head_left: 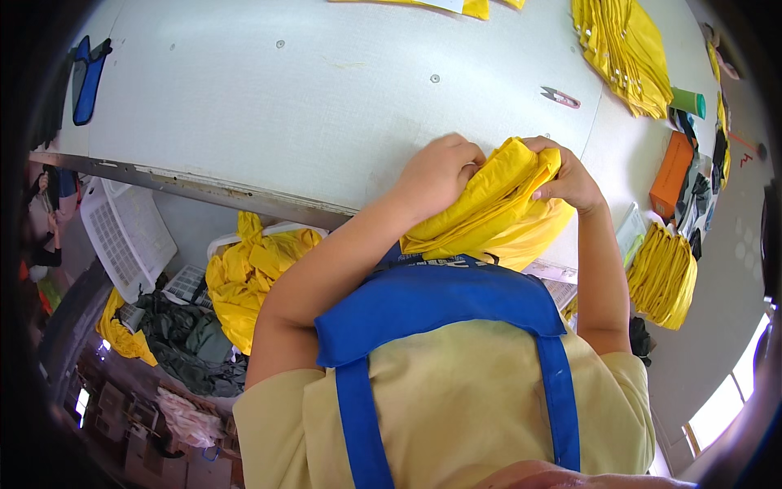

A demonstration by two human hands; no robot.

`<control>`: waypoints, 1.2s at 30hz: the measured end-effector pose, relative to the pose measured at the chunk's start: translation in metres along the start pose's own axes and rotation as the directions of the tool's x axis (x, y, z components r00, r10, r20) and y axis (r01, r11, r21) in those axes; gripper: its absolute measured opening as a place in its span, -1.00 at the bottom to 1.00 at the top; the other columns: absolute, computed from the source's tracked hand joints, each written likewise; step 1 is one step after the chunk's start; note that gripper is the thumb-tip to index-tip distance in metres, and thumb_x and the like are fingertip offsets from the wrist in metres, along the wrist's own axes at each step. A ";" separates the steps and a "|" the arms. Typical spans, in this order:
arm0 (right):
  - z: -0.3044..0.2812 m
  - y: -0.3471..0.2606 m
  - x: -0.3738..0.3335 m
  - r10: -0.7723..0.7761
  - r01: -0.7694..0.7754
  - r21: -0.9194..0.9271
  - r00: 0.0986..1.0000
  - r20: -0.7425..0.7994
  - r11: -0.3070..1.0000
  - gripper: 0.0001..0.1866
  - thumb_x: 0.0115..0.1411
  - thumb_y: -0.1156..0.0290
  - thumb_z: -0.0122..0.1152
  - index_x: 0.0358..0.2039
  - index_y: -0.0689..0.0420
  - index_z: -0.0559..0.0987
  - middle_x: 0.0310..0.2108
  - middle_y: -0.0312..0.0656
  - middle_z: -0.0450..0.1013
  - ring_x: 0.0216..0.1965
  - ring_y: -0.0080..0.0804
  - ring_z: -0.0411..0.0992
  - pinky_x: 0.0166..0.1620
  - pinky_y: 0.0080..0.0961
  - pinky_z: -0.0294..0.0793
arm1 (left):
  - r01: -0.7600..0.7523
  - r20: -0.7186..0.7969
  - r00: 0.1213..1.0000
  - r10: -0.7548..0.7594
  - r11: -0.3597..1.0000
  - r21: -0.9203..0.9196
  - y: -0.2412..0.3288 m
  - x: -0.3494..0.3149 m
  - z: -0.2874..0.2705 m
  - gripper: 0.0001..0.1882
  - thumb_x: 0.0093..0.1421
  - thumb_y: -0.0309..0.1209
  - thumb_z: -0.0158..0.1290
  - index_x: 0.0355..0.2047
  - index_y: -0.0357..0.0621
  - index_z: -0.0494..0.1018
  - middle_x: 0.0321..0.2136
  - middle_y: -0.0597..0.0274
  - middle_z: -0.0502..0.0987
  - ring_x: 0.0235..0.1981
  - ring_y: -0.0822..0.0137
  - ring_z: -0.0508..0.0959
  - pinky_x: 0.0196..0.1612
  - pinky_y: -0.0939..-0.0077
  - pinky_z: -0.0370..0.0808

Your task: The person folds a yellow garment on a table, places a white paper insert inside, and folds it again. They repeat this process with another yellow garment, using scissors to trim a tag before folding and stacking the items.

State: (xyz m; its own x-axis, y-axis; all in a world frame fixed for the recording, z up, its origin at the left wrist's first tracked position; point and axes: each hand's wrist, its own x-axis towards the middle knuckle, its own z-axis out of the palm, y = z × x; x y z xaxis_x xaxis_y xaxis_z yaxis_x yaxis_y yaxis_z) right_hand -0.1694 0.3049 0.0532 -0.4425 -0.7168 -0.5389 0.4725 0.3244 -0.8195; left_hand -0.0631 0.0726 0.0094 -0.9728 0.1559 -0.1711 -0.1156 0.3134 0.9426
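A thick, folded bundle of yellow fabric (497,200) lies over the near edge of the white table, close against my blue apron. My left hand (444,175) is closed at the bundle's upper left side, its fingers curled on the fabric. On the other side, my right hand (570,175) grips the upper right end, thumb on the near face and fingers behind. Several layers show between the two hands. The lower part of the fabric hangs down in front of the apron.
Thread snips (560,98) lie beyond my right hand. A yellow stack (627,57) is at the far right, near a green roll (688,102) and an orange box (672,174). More folded yellow fabric (664,277) sits right. Below left are a white crate (126,236) and loose yellow cloth (252,277).
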 end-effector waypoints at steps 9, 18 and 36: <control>0.009 -0.001 -0.019 -0.157 0.155 -0.131 0.988 -0.003 0.979 -0.46 -0.20 0.59 0.48 -0.13 0.14 0.50 -0.11 -0.28 0.42 -0.04 -0.45 0.35 0.11 -0.52 0.29 | 0.092 0.155 0.985 -0.072 0.988 -0.123 0.013 -0.008 -0.006 -0.81 0.18 -0.50 -0.05 -0.23 -0.25 0.50 -0.26 0.03 0.55 -0.19 0.05 0.53 -0.10 0.33 0.45; 0.023 -0.001 -0.029 -0.339 0.311 -0.239 0.937 -0.083 0.920 -0.46 -0.24 0.60 0.50 -0.17 0.12 0.51 -0.14 -0.29 0.42 -0.07 -0.43 0.34 0.09 -0.52 0.27 | 0.198 0.517 0.828 -0.216 0.976 0.090 0.017 0.017 -0.014 -0.62 0.25 -0.42 -0.10 0.06 -0.24 0.38 -0.10 -0.08 0.52 -0.09 0.16 0.54 -0.02 0.42 0.43; 0.027 0.003 -0.031 -0.128 0.066 -0.269 0.967 -0.221 0.961 -0.46 -0.10 0.49 0.43 -0.06 0.07 0.45 -0.08 -0.34 0.37 -0.04 -0.47 0.30 0.07 -0.50 0.27 | -0.054 0.473 0.866 -0.162 0.910 0.411 0.015 0.033 -0.010 -0.68 0.15 -0.36 0.09 -0.08 -0.17 0.48 -0.25 0.08 0.58 -0.23 0.25 0.56 -0.18 0.39 0.45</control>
State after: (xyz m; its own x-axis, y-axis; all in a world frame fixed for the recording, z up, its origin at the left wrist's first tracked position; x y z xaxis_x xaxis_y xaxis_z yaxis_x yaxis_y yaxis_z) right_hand -0.1342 0.3115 0.0728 -0.6568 -0.5983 -0.4591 0.2196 0.4306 -0.8754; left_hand -0.0990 0.0732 0.0209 -0.7288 0.5273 -0.4368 0.0294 0.6614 0.7494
